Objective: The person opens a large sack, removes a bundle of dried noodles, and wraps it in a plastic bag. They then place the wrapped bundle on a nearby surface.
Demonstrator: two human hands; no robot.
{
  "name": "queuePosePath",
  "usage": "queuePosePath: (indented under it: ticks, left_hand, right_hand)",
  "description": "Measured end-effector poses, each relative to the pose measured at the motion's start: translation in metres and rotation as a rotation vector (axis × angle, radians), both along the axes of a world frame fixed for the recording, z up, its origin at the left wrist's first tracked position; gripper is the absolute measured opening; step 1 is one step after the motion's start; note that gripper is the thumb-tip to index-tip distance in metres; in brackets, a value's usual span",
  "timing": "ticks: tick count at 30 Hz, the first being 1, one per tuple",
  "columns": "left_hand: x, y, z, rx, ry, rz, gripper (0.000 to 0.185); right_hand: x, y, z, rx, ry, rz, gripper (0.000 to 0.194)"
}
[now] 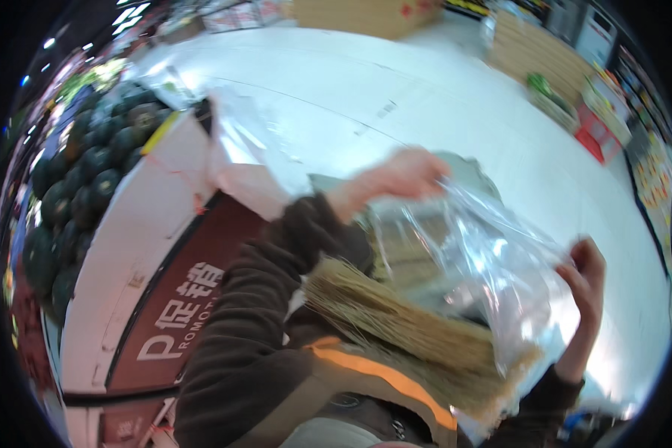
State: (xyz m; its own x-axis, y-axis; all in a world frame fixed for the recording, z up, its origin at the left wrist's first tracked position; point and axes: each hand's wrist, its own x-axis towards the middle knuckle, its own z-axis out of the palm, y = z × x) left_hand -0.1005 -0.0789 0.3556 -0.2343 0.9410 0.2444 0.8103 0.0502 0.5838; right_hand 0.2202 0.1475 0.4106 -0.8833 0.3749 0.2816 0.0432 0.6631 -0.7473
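Note:
My left hand point(409, 175), blurred by motion, pinches the top edge of a clear plastic bag point(481, 257). On the bag's other side, the fingers of my right hand point(587, 274) grip its edge, so the film is stretched between both hands. Below the bag, close to my body, lies a thick bundle of straw-coloured dried strands point(403, 322), perhaps dry noodles. Its right end is partly behind the plastic. A brownish surface point(411, 241) shows through the film, too blurred to name. Behind the bag is a grey-green sheet-like thing point(470, 168).
At my left, dark green squashes point(98, 173) are heaped behind a white display edge point(140, 218) above a red-brown promotion panel point(201, 280). Clear plastic point(241, 134) hangs at its corner. The pale floor point(336, 84) stretches ahead. A red crate point(598, 134) and wooden stand point(537, 50) are at far right.

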Motion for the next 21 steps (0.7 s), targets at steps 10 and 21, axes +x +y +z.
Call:
queuePosePath:
  ticks: [10, 21]
  left_hand:
    - [-0.1, -0.025, 0.056, 0.345, 0.406, 0.663, 0.02]
    - [-0.121, -0.076, 0.059, 0.42, -0.438, 0.17, 0.032]
  right_hand:
    - [0.003, 0.063, -0.005, 0.648, -0.015, -0.721, 0.01]
    - [0.023, 0.1, -0.031, 0.129, 0.267, -0.706, 0.015]
